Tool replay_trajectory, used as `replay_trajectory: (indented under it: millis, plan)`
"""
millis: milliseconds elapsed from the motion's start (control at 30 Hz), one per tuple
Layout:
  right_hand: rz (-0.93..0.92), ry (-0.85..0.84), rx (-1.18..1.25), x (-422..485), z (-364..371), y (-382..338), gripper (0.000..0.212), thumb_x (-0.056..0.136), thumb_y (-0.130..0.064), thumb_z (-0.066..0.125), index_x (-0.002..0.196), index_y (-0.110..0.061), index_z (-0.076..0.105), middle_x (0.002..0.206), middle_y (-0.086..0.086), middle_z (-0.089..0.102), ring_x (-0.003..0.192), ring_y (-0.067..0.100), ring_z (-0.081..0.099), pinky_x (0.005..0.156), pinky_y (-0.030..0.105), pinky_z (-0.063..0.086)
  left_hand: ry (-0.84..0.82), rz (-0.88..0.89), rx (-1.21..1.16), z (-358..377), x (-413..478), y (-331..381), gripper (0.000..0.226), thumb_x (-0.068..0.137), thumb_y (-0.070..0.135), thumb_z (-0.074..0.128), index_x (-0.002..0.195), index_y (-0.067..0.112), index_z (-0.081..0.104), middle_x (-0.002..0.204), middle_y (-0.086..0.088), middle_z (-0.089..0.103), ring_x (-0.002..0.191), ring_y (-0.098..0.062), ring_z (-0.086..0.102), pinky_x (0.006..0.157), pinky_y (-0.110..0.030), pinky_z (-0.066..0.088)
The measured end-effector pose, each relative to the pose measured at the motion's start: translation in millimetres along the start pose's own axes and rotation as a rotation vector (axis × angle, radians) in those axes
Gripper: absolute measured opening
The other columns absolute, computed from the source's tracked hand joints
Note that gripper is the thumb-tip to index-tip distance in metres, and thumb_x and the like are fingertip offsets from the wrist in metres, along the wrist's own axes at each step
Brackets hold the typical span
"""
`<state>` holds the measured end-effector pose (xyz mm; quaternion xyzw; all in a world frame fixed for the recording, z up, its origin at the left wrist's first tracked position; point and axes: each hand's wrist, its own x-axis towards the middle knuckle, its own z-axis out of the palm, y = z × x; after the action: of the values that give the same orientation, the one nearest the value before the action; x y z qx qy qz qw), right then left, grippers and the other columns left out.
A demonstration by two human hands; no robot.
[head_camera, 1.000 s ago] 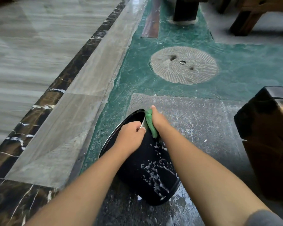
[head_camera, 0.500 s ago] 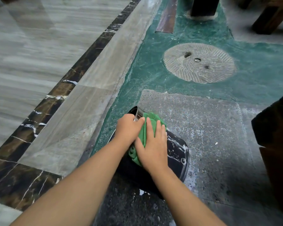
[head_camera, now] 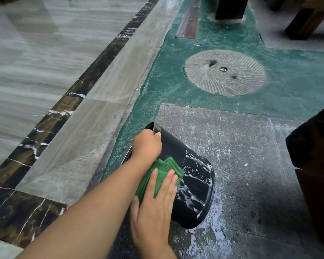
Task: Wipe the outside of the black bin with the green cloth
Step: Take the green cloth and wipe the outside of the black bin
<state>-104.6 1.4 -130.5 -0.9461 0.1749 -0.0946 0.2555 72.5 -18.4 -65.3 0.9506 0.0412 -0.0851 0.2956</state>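
While my left hand (head_camera: 147,144) grips the rim of the black bin (head_camera: 193,186), which lies tipped on the wet floor (head_camera: 232,146), my right hand (head_camera: 155,200) presses flat, fingers spread, on the green cloth (head_camera: 163,169) against the bin's side, just below my left hand.

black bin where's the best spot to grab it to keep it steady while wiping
Probably the rim at its open mouth, from above. The black bin lies tipped on its side, so the rim edge gives fingers a lip to hook. The left hand grips there now, leaving the soapy wall free for the right hand and green cloth.
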Motion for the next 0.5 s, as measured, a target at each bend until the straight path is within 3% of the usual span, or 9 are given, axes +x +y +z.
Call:
replay_trajectory:
  millis: [133, 267, 367, 500]
  plan:
    - [0.198, 0.026, 0.119, 39, -11, 8, 0.079, 0.092, -0.058, 0.025, 0.159, -0.022, 0.003, 0.165, 0.024, -0.010, 0.153, 0.036, -0.013, 0.124, 0.051, 0.000, 0.044, 0.095, 0.050, 7, -2, 1, 0.033, 0.095, 0.034, 0.047, 0.071, 0.011, 0.048, 0.086, -0.018, 0.067, 0.082, -0.038, 0.059, 0.063, -0.034, 0.033]
    - [0.207, -0.051, 0.144, 91, -27, 38, 0.081, 0.084, -0.068, 0.017, 0.158, -0.035, 0.009, 0.167, 0.020, -0.001, 0.154, 0.033, -0.006, 0.125, 0.044, -0.005, 0.089, 0.149, 0.087, 9, -5, -6, 0.040, 0.094, 0.038, 0.046, 0.059, 0.019, 0.036, 0.071, -0.011, 0.058, 0.065, -0.033, 0.048, 0.059, -0.034, 0.033]
    - [0.125, -0.130, 0.155, 115, -32, 64, 0.079, 0.083, -0.071, 0.019, 0.156, -0.039, 0.016, 0.166, 0.016, 0.011, 0.154, 0.029, 0.005, 0.126, 0.043, 0.001, 0.087, 0.180, 0.100, 6, -5, -10, 0.042, 0.094, 0.038, 0.047, 0.058, 0.019, 0.033, 0.063, -0.003, 0.047, 0.066, -0.035, 0.049, 0.058, -0.036, 0.034]
    - [0.117, -0.242, 0.195, 151, -32, 103, 0.073, 0.089, -0.066, 0.025, 0.153, -0.031, 0.033, 0.159, 0.010, 0.038, 0.148, 0.026, 0.028, 0.122, 0.047, 0.020, 0.080, 0.231, 0.099, 5, -9, -15, 0.045, 0.094, 0.038, 0.049, 0.057, 0.018, 0.032, 0.057, -0.001, 0.042, 0.059, -0.031, 0.045, 0.050, -0.036, 0.024]
